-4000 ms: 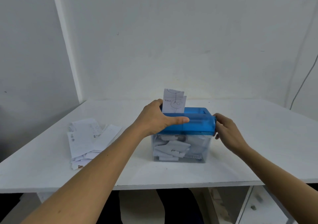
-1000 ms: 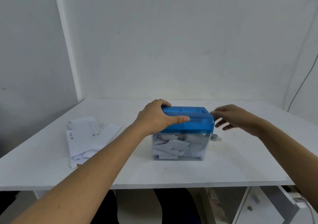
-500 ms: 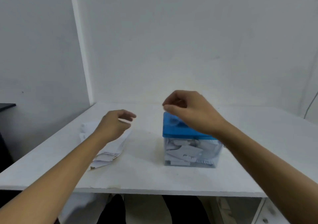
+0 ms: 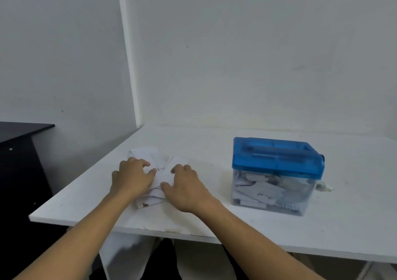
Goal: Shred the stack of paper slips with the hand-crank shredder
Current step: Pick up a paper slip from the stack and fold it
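Head camera view, now with the white wall (image 4: 236,54) and white table (image 4: 214,221) turned further left than half a second ago, so that a dark cabinet (image 4: 19,150) shows at the left edge and the hand-crank shredder (image 4: 277,172) sits right of centre. A second ago the left hand lay on the shredder's top and the right hand reached for its right end. Half a second ago both were in the air. Now neither touches the shredder and both are down on the stack of paper slips (image 4: 154,161), which lies on the table's left part, well apart from the shredder.

The left hand (image 4: 132,178) lies palm down on the left side of the stack, its fingers only slightly bent and resting on the top slip, the thumb spread out to the left. The right hand (image 4: 187,185) lies palm down on the stack's right side, fingers bent with the tips on the paper and the thumb at the near edge of a slip. Whether thumb and fingers pinch that slip cannot be told. Both forearms reach in from the near edge.

The shredder stands upright, its blue lid (image 4: 277,157) seated on a clear bin (image 4: 300,200). The slip that stood up from the lid four seconds ago is gone. White paper pieces (image 4: 257,190) fill most of the bin. A pale crank handle (image 4: 324,186) sticks out at the right side, just below the lid.
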The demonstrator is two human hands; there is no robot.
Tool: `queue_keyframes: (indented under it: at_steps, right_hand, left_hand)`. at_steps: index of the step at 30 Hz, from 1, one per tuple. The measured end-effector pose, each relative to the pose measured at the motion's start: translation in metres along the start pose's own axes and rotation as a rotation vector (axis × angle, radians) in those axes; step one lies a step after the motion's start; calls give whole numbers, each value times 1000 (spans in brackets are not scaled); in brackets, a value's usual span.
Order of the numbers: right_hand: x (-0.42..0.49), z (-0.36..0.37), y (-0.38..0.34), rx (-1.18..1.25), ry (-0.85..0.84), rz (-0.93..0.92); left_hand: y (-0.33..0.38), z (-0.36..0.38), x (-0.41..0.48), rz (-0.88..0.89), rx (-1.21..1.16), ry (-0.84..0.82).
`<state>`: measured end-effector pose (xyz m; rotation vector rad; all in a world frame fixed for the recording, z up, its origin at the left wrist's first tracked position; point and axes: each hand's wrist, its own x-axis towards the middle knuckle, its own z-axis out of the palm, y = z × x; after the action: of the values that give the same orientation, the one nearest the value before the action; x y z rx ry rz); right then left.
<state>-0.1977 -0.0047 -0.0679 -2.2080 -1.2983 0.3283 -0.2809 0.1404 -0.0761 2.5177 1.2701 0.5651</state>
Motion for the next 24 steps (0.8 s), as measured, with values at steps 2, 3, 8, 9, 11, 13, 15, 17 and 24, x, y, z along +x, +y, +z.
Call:
queue_keyframes:
  at_steps: [2,3,8,9,11,13,15,17,24]
  right_hand:
    - [14,12,11,-53,60,109]
    - [18,17,16,-94,58,151]
    - [25,31,28,-242,32,161]
    - [25,32,29,-231,41,157]
    - [25,30,31,-200,56,149]
    - [25,29,32,-167,66,149]
    - [25,30,32,-144,74,152]
    - [25,29,31,-137,79,159]
    - [22,25,32,-58,100,150]
  left_hand:
    - [4,2,0,56,71,-28]
    - [7,4,1,82,106,-49]
    - [15,17,0,140,150,-127]
    - [16,19,-2,142,141,-118]
    - [19,22,-4,147,126,-84]
    - [23,21,-6,149,117,-22]
    - [27,18,-7,146,102,45]
    - [31,16,-8,143,99,73]
    - [38,14,-9,192,226,151]
